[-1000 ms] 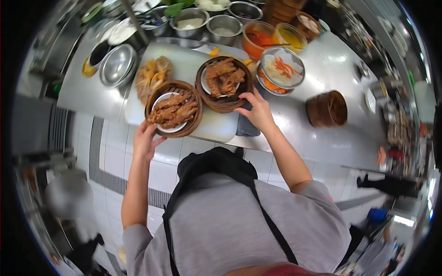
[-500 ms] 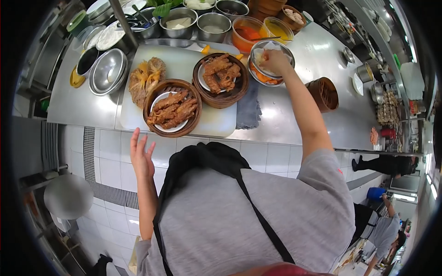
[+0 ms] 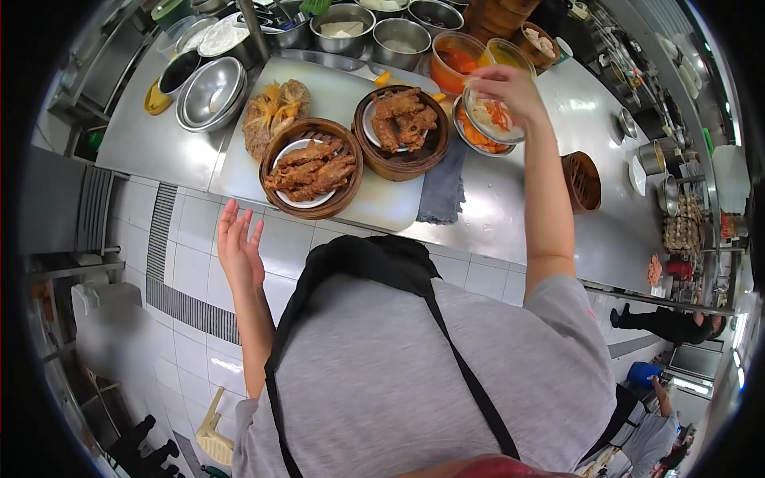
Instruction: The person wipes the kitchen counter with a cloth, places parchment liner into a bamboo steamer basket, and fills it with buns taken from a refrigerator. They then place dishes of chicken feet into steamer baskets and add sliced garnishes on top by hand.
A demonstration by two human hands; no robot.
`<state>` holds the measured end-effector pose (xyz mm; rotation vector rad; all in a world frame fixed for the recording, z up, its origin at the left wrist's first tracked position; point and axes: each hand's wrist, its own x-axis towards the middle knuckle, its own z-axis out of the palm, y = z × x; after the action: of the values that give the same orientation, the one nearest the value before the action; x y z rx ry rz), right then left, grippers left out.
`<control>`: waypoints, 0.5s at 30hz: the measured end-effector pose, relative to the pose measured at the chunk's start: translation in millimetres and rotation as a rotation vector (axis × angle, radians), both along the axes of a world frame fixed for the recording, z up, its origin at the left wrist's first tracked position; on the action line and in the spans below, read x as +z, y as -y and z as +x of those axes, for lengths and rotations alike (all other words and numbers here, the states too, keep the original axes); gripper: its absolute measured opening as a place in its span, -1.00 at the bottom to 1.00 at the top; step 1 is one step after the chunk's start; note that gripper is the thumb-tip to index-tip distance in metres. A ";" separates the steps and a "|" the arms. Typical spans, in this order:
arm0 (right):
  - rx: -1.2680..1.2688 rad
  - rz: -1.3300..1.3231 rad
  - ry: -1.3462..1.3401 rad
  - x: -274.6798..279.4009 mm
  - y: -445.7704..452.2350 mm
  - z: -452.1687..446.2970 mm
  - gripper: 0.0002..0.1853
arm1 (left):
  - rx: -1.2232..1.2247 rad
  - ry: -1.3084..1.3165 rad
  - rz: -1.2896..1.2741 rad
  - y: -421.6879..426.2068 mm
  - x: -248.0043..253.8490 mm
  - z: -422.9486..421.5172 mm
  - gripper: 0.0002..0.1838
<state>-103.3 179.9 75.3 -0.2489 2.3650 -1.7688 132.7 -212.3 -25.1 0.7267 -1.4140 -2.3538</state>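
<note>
My left hand [image 3: 241,247], fingers spread and palm up, holds nothing in front of the counter's edge. The closest item to it is a round bamboo steamer [image 3: 345,191] with browned chicken feet [image 3: 312,171] on a white dish. Touching its right side is a second steamer [image 3: 386,166] with similar feet [image 3: 404,118]. My right hand [image 3: 502,89], fingers bent together, is over the upper rim of a metal bowl [image 3: 478,115] of pale and orange shreds; anything between the fingertips is hidden. Orange pieces [image 3: 478,139] show in the bowl beneath.
A knotted bag of food [image 3: 271,119] lies on the white cutting board [image 3: 231,171]. A dark cloth [image 3: 442,191] is beside it. Another steamer [image 3: 582,183] stands at right, nested metal bowls [image 3: 209,94] at left. Sauce tubs [image 3: 448,68] stand behind. A co-worker [image 3: 649,430] is at lower right.
My hands have let go of the two steamers. My right hand moved right to the shreds bowl, first inside it, now up at its rim. My left hand drew back and opened.
</note>
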 end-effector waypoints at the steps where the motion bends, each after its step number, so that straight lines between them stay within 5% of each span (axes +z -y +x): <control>1: 0.071 0.038 -0.002 3.2 20.3 5.6 -0.80 | -0.001 -0.017 -0.004 -0.9 2.2 -0.8 -0.50; 4: 0.286 0.368 -0.096 -15.1 71.0 4.9 -0.81 | 0.004 -0.044 -0.007 -3.6 7.9 -3.1 -0.50; 5: 0.277 0.661 -0.290 -16.2 84.5 7.1 -0.82 | 0.009 -0.051 -0.006 -3.2 9.6 -3.5 -0.50; 10: 0.494 0.645 -0.621 -23.4 88.0 -5.8 -0.84 | 0.069 -0.071 -0.020 -0.5 14.0 8.8 -0.48; 15: 0.407 0.669 -0.508 -27.0 85.4 2.5 -0.83 | 0.100 -0.097 -0.011 2.2 9.6 12.2 -0.44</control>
<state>-100.8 94.5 48.3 -1.0722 2.7990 -0.7312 144.9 -214.6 -15.6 0.6547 -1.3179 -2.2715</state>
